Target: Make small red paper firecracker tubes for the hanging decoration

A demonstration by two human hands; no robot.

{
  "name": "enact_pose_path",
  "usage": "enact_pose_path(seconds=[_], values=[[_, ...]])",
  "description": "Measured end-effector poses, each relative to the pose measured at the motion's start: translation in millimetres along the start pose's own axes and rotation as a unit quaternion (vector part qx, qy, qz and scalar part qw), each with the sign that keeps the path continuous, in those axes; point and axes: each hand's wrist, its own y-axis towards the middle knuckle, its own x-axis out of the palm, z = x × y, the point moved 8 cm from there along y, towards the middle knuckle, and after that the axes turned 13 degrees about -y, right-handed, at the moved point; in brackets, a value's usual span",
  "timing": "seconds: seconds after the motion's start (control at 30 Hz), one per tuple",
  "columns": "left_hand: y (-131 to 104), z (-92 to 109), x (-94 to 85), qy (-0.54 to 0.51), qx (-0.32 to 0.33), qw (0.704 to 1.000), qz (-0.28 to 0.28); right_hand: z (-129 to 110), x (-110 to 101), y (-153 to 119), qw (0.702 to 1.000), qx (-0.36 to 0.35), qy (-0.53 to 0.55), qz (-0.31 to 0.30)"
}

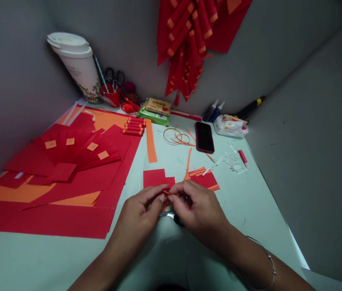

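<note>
My left hand (pixel 143 208) and my right hand (pixel 199 208) meet at the front middle of the table, fingertips pinched close together. Between them is a small orange paper strip (pixel 166 192), with red paper right by it; the fingers hide most of its shape. Under my hands lies a pair of scissors (pixel 166 214), partly covered. Just beyond the left fingers are red paper squares (pixel 154 178). Past the right hand sits a small pile of red paper pieces (pixel 209 181) with orange strips.
Large red sheets (pixel 83 218) and a red paper fan (pixel 70 149) cover the left side. Red paper rolls (pixel 134 126), a tape ring (pixel 171 136), a phone (pixel 204 137) and a glue stick (pixel 243 158) lie farther back. A tall cup (pixel 78 68) stands at back left.
</note>
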Motion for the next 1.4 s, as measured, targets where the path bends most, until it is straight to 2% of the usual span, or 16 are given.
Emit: enact_pose_path(seconds=[1.03, 1.4], values=[[-5, 9, 4.8, 0.027, 0.03, 0.999, -0.014, -1, 0, -1, 0.999, -0.016, -0.029, -0.003], [-6, 9, 0.9, 0.061, 0.037, 0.997, 0.002, -3, 0, -2, 1.0, -0.006, -0.021, -0.018]])
